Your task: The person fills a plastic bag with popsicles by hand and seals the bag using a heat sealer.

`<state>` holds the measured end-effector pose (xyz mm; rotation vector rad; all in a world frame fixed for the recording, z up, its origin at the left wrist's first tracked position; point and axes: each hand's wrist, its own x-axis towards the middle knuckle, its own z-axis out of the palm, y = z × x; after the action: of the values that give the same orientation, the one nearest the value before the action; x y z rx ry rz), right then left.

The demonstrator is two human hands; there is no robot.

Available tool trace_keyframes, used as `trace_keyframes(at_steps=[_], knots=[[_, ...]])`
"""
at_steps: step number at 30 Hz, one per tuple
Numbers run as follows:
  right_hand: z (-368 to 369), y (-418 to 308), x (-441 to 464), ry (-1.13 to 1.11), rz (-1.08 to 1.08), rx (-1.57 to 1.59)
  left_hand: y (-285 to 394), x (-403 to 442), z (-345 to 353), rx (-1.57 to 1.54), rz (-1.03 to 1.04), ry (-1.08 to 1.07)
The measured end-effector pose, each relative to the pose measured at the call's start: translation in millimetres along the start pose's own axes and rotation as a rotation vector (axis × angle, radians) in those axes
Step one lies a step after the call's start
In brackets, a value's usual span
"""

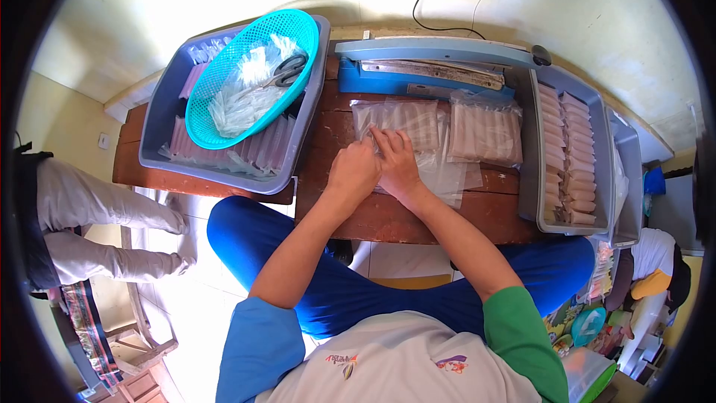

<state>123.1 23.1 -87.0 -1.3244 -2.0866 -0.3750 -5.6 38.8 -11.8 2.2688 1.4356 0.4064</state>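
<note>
My left hand is closed, its fingers curled in at the lower left of a clear plastic bag of pinkish-brown filled tubes. What its fingertips pinch is hidden. Touching it, my right hand has its fingers stretched out over the bag's lower left part. Flat, clear plastic bags lie beneath and to the right of the hands. To the right, another packed bag of pinkish-brown tubes rests on the brown wooden table.
Behind the bags stands a blue sealing machine. At left, a grey tub of filled tubes carries a turquoise basket with plastic bags and scissors. Another grey tub holds stacked tubes at right. People are at both sides.
</note>
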Motion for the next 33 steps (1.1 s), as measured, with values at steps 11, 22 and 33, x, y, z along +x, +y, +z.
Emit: trace_keyframes(at_steps=[11,22,33], knots=[[2,-4,2,-0.006,0.037,0.024,4,1,-8,-0.034,-0.022,-0.012],[1,-8,0,-0.170,0.122,-0.107,4,2,-9,-0.010,0.000,-0.040],[-65,26,-22,-0.094,-0.035,0.062,13,-1,-18,0.112,-0.017,-0.154]])
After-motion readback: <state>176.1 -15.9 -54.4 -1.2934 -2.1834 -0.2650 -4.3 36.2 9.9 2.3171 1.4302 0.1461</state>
